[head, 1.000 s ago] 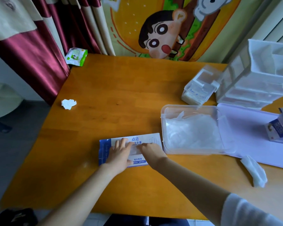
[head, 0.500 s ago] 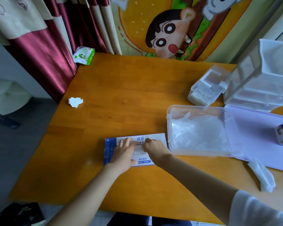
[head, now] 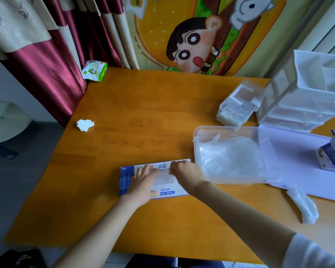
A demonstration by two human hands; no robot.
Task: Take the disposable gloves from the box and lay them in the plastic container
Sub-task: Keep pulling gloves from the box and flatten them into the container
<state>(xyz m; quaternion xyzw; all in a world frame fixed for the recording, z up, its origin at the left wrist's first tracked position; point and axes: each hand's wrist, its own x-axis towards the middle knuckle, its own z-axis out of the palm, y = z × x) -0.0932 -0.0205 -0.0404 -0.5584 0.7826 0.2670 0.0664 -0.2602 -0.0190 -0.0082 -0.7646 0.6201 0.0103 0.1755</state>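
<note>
A flat blue and white glove box [head: 127,180] lies on the wooden table [head: 143,122] near the front middle. My left hand [head: 143,183] rests flat on the box's left part, fingers straight. My right hand [head: 186,174] is over the box's opening, its fingers curled and pinching the clear gloves [head: 163,178] that show there. To the right of the box stands the clear plastic container [head: 196,144], with a heap of clear gloves [head: 232,159] lying in it.
A pale lilac lid [head: 302,163] lies right of the container, with a small carton [head: 332,155] on it. White drawer units [head: 307,99] and a clear box [head: 238,107] stand at the back right. A crumpled tissue [head: 85,124], a wipes pack [head: 94,70] and a white scrap [head: 304,206] lie around.
The view has shifted a little. My right hand has moved slightly over the box's opening and its fingers have closed on the gloves; my left hand stays on the box.
</note>
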